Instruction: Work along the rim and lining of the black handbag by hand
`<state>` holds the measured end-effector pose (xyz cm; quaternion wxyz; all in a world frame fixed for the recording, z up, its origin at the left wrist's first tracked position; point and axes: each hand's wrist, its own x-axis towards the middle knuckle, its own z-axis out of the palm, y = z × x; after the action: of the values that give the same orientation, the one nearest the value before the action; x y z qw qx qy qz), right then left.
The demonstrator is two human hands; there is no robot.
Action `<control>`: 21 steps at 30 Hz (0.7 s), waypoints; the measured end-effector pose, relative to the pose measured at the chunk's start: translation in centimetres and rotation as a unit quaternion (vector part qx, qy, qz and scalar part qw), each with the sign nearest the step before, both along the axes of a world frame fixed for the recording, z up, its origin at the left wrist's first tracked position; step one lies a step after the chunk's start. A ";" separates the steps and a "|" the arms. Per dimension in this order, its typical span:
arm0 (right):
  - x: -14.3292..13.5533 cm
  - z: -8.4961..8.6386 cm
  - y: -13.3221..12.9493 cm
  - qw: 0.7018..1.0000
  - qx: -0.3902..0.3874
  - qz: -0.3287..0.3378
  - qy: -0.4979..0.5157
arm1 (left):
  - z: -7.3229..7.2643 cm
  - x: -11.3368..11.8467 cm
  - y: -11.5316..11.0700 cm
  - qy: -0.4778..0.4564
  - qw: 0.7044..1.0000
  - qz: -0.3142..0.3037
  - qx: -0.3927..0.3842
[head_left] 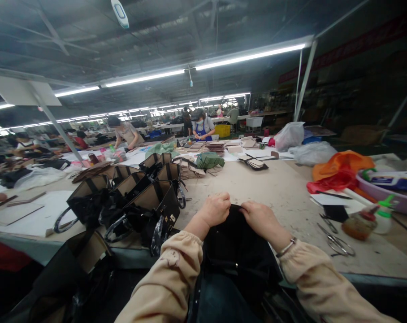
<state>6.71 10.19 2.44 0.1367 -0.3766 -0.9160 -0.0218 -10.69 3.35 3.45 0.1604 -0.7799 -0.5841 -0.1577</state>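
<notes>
A black handbag (237,251) stands in front of me at the table's near edge, its lower part over my lap. Along its far top rim, my left hand (216,208) is closed on the edge, fingers curled. My right hand (259,216) pinches the same rim a little to the right, thumb and fingers together. The bag's dark inside hides most detail. To the left on the table, several similar black bags (156,197) with tan linings and plastic-wrapped handles stand close together. Another black bag (79,264) sits lower left, near the table edge.
On the right of the worktable (291,193) lie scissors (338,244), a brown glue bottle (360,224), a green-capped bottle (384,215) and a purple basin (388,190). Stacked pieces (208,161) lie further back. Co-workers (203,125) work across the table.
</notes>
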 end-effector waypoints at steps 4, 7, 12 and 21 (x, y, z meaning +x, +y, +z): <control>-0.1 0.0 -0.1 1.000 -0.001 -0.002 0.001 | -0.2 0.0 -0.1 0.006 1.000 0.014 -0.021; -0.1 0.0 0.0 1.000 -0.001 -0.002 0.002 | -0.3 0.1 -0.1 0.011 0.999 0.026 -0.026; -0.1 -0.1 0.1 1.000 0.000 0.000 0.005 | -0.1 0.1 -0.3 0.012 0.999 0.032 -0.029; 0.0 -0.5 0.3 1.000 0.011 0.000 0.009 | -0.1 -0.1 -0.4 0.014 0.999 0.003 -0.039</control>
<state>6.76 10.47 1.98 0.1487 -0.3751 -0.9145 -0.0286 -10.83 2.92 3.36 0.1380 -0.7861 -0.5897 -0.1236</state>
